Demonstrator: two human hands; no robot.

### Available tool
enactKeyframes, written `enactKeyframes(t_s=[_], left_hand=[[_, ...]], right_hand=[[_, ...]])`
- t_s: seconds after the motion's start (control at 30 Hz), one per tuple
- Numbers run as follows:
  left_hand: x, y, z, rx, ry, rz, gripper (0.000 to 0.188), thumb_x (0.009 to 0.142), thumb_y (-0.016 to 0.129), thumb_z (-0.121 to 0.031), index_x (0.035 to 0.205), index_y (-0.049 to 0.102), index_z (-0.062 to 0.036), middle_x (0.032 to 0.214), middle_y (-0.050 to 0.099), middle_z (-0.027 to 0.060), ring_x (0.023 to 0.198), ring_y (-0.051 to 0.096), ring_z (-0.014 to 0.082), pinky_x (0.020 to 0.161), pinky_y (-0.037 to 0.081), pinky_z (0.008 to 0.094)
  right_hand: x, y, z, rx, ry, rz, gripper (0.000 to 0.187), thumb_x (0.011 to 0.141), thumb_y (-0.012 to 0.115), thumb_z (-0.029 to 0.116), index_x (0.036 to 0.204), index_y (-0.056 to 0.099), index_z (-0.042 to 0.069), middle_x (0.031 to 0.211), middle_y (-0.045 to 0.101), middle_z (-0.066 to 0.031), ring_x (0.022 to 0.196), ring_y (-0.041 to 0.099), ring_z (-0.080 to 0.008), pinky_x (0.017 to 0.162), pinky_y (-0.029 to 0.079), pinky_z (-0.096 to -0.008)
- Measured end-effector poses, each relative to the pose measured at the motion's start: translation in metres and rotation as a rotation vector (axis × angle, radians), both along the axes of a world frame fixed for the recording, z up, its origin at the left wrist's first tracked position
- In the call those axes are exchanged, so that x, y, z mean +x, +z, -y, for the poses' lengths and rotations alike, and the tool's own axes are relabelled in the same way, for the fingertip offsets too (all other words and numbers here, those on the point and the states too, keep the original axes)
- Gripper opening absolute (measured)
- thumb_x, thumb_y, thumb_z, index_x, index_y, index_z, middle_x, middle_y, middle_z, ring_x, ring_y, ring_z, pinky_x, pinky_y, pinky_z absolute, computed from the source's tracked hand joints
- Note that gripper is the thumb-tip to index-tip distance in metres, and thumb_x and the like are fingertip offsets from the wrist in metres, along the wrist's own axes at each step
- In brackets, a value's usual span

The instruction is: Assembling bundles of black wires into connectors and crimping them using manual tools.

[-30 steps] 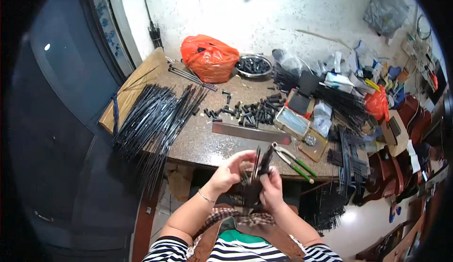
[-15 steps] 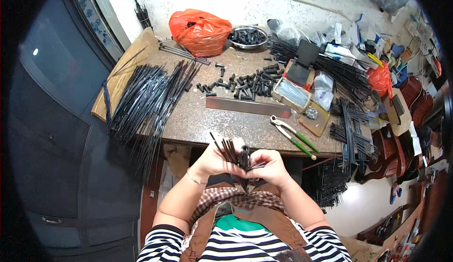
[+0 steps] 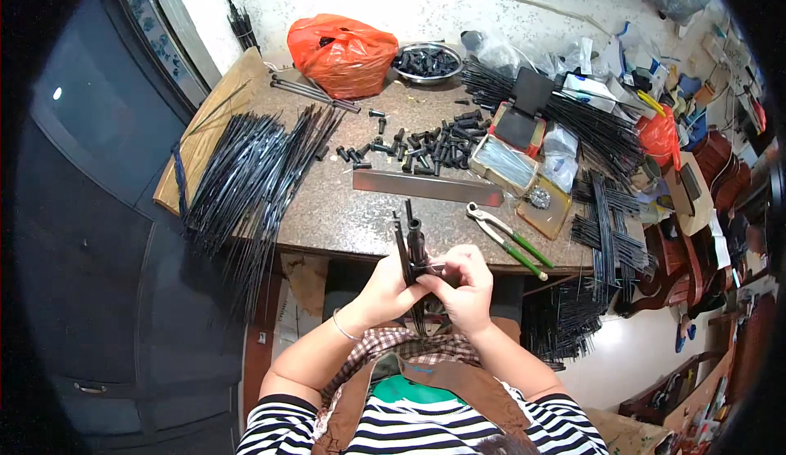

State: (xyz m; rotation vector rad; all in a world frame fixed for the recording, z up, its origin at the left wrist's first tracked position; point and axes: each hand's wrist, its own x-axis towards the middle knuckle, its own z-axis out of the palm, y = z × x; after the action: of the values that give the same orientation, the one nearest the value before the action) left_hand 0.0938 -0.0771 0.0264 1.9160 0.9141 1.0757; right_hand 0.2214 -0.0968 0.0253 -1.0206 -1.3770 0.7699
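Observation:
Before my body, just off the table's near edge, my left hand is closed around a bundle of thin black rods. Standing up among them is a black tubular part with a round open end. Thumb and fingers of my right hand pinch close against the base of that part. A small thin shiny piece shows at those fingertips; its kind cannot be made out. The rods' lower ends hang below my hands, over my lap.
Many black rods lie across the table's left side. Loose black cylindrical parts are scattered mid-table behind a flat metal bar. Green-handled pincers lie at the right. Behind are a red plastic bag and a metal bowl.
The rods and tubular part have swung upright and moved slightly away from my body. My right fingers have shifted in closer at the base of the tubular part.

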Motion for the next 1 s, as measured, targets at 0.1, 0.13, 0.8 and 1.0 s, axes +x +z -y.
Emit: enactKeyframes(t_s=[0.1, 0.13, 0.8, 1.0], left_hand=[[0.003, 0.010, 0.002, -0.219, -0.100, 0.116, 0.020, 0.064, 0.056, -0.002, 0.080, 0.045, -0.0014, 0.075, 0.047, 0.0062, 0.070, 0.047, 0.0157, 0.064, 0.039, 0.0254], [0.003, 0.011, 0.002, -0.262, -0.103, 0.201, 0.019, 0.064, 0.056, -0.003, 0.079, 0.044, -0.0017, 0.075, 0.046, 0.0048, 0.070, 0.045, 0.0133, 0.064, 0.038, 0.0240], [-0.005, 0.000, 0.001, -0.096, -0.038, 0.044, 0.020, 0.061, 0.049, 0.000, 0.081, 0.045, -0.0009, 0.077, 0.044, 0.0131, 0.071, 0.046, 0.0277, 0.066, 0.038, 0.0328], [-0.003, 0.007, -0.003, 0.087, 0.061, -0.002, 0.018, 0.066, 0.049, 0.002, 0.083, 0.046, 0.0004, 0.073, 0.049, 0.0066, 0.068, 0.048, 0.0151, 0.062, 0.039, 0.0263]], right_hand=[[0.000, 0.003, 0.004, 0.054, 0.062, -0.062, 0.021, 0.054, 0.065, -0.004, 0.070, 0.054, 0.002, 0.070, 0.047, -0.0033, 0.061, 0.045, -0.0088, 0.054, 0.036, -0.0191], [0.001, 0.005, 0.002, 0.069, 0.063, -0.021, 0.019, 0.054, 0.066, 0.000, 0.070, 0.055, 0.002, 0.069, 0.047, -0.0033, 0.060, 0.045, -0.0091, 0.053, 0.037, -0.0198], [-0.013, 0.012, 0.008, 0.194, -0.136, 0.155, 0.015, 0.055, 0.063, -0.002, 0.068, 0.055, 0.002, 0.061, 0.047, -0.0050, 0.059, 0.044, -0.0178, 0.052, 0.036, -0.0249], [-0.016, 0.014, 0.008, 0.092, -0.125, 0.038, 0.012, 0.059, 0.061, -0.002, 0.069, 0.055, 0.000, 0.066, 0.047, -0.0059, 0.057, 0.045, -0.0140, 0.051, 0.037, -0.0218]])
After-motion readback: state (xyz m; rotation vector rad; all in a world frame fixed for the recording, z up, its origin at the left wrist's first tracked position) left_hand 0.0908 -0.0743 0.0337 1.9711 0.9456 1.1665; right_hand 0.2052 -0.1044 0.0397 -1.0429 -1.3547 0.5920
